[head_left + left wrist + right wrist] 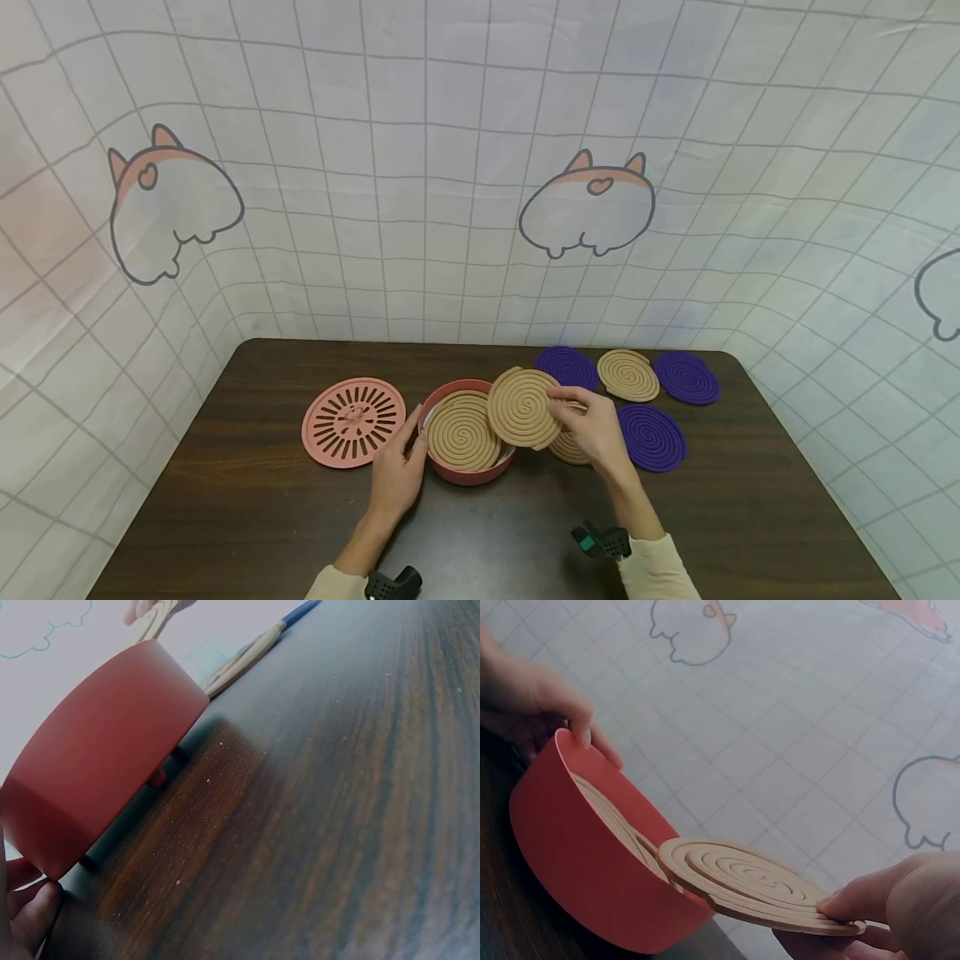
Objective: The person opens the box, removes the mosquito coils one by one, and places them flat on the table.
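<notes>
My right hand (pixel 596 427) pinches the edge of a tan mosquito coil (pixel 522 408), thumb on top and fingers beneath. The coil's far edge overhangs the rim of a round red tin (pixel 468 478). Inside the tin lies another tan coil (pixel 604 804). My left hand (pixel 397 475) grips the tin's left side, its thumb at the rim in the right wrist view. Left of that hand is a round pink slotted lid (pixel 318 423) with a small knob. Partly hidden behind my right hand, a further tan coil (pixel 567 448) rests on the table.
Several purple coils (pixel 651 437) and a tan coil (pixel 628 375) lie on the right of the dark wooden table (pixel 247 500). A white gridded cloth (pixel 450 208) with cartoon drawings rises behind the table and at both sides.
</notes>
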